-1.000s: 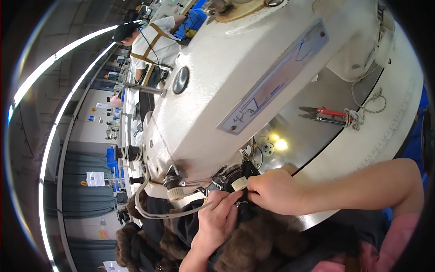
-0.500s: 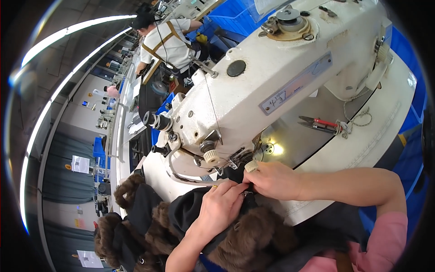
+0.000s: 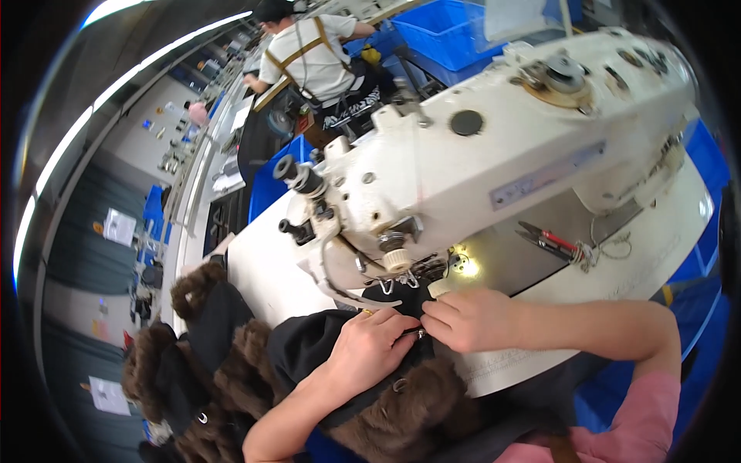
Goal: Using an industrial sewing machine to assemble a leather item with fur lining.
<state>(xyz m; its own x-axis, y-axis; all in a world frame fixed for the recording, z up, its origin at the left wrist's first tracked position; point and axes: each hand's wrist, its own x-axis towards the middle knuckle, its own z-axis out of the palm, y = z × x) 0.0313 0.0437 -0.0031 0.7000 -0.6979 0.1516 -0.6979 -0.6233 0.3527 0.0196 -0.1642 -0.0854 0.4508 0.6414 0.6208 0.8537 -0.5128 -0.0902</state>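
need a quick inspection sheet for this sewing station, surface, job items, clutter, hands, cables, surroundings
surface: white machine table, lit by a small lamp under the machine arm.
job's things: black garment with brown fur trim lies under the needle area of the white industrial sewing machine.
clutter: red-handled snips on the table behind the machine arm.
grippers: left hand and right hand pinch the black fabric by the presser foot, fingertips meeting.
cables: pale cord loops below the machine head.
surroundings: blue bins; another person sits at the next station.
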